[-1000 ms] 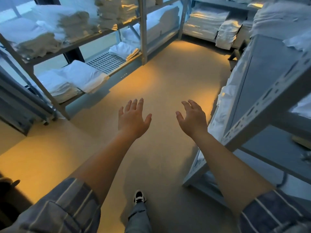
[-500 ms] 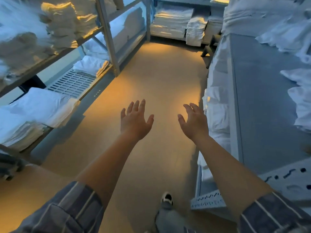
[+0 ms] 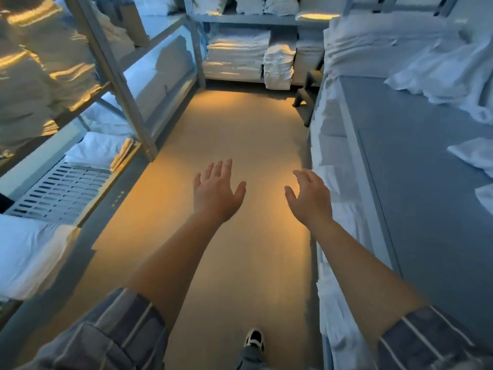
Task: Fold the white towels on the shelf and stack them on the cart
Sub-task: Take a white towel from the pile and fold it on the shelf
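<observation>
left hand [image 3: 217,193] fingers apart, empty | right hand [image 3: 310,197] likewise | loose towels [image 3: 448,76] unfolded on shelf [image 3: 426,182] | cart unseen

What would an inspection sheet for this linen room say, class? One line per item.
Surface: grey worktop on the right, mostly bare.
Job's things: loose white towels crumpled at the worktop's far end; folded stacks on the back shelf.
Clutter: nothing seen.
Grippers: left hand and right hand open, fingers spread, holding nothing, above the floor.
Cables: nothing seen.
Surroundings: metal shelving on the left with folded linen.
</observation>
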### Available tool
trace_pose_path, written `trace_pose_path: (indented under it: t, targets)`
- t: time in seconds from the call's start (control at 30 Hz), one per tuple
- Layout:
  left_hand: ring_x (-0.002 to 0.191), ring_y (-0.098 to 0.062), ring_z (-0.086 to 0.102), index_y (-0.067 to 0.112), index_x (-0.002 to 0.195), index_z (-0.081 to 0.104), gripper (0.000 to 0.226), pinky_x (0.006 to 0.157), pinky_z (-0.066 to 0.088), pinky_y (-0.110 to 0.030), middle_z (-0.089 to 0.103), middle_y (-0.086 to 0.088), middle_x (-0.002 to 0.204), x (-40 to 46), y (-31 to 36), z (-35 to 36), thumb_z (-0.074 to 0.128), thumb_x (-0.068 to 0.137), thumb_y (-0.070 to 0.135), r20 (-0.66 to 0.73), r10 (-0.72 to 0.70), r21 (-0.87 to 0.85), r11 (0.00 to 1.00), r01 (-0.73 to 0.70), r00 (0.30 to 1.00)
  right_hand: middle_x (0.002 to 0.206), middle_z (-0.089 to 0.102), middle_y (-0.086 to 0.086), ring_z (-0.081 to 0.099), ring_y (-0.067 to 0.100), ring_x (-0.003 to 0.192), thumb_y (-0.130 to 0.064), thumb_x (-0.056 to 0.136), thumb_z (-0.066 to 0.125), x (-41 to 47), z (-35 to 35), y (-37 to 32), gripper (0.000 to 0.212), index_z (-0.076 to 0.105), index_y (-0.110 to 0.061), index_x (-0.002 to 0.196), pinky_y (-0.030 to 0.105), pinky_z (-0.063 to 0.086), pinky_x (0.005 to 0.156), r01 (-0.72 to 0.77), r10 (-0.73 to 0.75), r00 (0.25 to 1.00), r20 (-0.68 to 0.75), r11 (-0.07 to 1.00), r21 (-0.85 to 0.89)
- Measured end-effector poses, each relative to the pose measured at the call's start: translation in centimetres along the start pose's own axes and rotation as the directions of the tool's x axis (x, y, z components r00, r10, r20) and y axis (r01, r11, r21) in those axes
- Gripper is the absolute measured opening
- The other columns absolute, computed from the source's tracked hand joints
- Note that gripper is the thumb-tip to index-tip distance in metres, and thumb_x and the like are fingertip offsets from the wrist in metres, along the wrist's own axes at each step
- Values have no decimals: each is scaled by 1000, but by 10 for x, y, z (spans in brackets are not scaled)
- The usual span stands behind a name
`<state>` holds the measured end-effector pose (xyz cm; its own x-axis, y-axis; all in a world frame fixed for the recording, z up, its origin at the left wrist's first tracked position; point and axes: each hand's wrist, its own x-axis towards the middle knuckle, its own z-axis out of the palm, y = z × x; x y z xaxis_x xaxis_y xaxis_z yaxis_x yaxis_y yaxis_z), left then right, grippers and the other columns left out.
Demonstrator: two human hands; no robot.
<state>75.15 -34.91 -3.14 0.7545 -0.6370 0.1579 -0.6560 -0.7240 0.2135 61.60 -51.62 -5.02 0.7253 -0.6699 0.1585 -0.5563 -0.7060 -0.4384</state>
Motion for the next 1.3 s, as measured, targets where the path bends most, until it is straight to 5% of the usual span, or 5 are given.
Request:
trace_pose_path:
  t: [0.5,0.87,1.3]
  targets:
    - [146,-22,13,21,152,13,68,118,10,-47,22,-3,157,282,35,73,31,95,53,86,148,-74,987,-142,985,146,40,5,35,23,134,-36,96,49,242,54,45,48,44,-17,139,39,31,108,-150,150,989,-16,988,-28]
    - [145,-24,19,23,150,18,66,116,12,-50,26,-3,156,606,55,112,34,94,54,63,297,-78,953,-292,953,150,34,7,28,23,138,-31,96,48,518,72,72,50,40,-13,142,39,26,110,-323,318,945,-73,944,-64]
    - [146,-22,13,24,152,14,68,116,13,-47,21,-3,158,807,206,195,30,94,56,153,642,-185,765,-616,751,151,31,9,26,25,140,-30,96,48,673,49,197,51,38,-13,143,43,27,111,-630,610,761,-221,776,-27]
